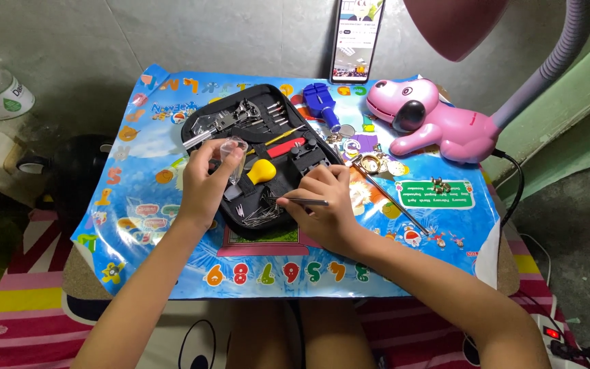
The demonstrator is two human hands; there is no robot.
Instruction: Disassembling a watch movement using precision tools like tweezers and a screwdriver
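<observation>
Over the black tool case (268, 147), left hand (203, 184) grips a clear plastic tube (232, 152); right hand (326, 205) pinches slim metal tweezers (305, 201).

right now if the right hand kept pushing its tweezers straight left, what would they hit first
Probably the loose pile of thin pins in the black tool case. The right hand points its tweezers leftward just above them; beyond lies the left hand. Depth is unclear.

phone (357, 41) top cut off, lamp shade (455, 24) cropped
</observation>
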